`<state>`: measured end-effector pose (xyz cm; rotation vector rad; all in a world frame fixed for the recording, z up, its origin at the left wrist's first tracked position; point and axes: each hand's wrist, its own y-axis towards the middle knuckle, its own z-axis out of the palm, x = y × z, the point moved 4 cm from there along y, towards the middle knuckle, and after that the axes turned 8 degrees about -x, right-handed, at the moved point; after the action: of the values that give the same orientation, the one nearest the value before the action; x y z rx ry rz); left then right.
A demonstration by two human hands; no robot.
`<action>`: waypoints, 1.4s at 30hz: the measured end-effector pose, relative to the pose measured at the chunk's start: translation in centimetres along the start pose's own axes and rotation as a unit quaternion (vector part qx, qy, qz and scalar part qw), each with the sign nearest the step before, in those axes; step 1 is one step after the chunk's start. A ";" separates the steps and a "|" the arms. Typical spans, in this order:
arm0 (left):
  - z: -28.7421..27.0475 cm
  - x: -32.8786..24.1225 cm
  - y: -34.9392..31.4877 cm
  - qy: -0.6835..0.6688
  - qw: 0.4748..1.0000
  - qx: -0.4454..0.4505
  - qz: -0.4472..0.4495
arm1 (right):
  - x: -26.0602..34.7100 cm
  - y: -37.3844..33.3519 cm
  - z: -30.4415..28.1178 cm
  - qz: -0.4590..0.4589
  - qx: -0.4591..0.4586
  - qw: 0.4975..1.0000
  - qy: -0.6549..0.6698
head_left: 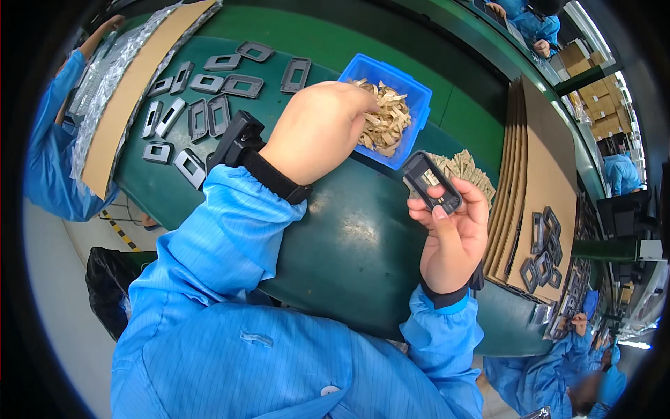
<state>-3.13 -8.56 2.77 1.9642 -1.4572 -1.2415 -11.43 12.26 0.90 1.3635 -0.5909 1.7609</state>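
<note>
My left hand (pixel 317 129), with a black band and device at its wrist, reaches over the blue plastic bin (pixel 420 105). Its fingers are curled down into the tan paper-like strips (pixel 387 126) inside; the fingertips are hidden there, so what they pinch cannot be seen. Right of the bin, my right hand (pixel 450 244) grips a small dark grey plastic frame (pixel 421 171) with rounded ends and a window opening. The thumb lies on its lower end, and a fingertip shows through the opening. Behind this hand lies a pile of pale folded strips (pixel 464 167).
Several similar grey frames (pixel 243 85) are spread over the green table (pixel 335 265) at the left. Cardboard sheets (pixel 548 153) stand at the right, with more dark frames (pixel 541 269) beside them. A cardboard-edged stack (pixel 132 105) borders the far left, where a co-worker's blue sleeve (pixel 52 112) shows.
</note>
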 end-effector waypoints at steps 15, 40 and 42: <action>1.8 -4.6 -2.2 -0.452 0.863 0.171 -0.147 | -0.1 -0.4 0.0 -0.011 -0.023 0.999 -0.041; 1.3 -5.4 -2.5 -0.276 0.945 0.169 -0.048 | -0.2 0.1 -0.6 0.103 -0.061 0.993 0.006; 1.5 -5.3 -2.6 -0.250 0.949 0.182 -0.060 | -0.2 0.0 -0.4 0.136 -0.035 0.988 0.059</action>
<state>-3.32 -2.54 2.26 2.0845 -1.9515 -1.7218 -11.66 12.49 0.59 1.1637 -0.7936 2.0023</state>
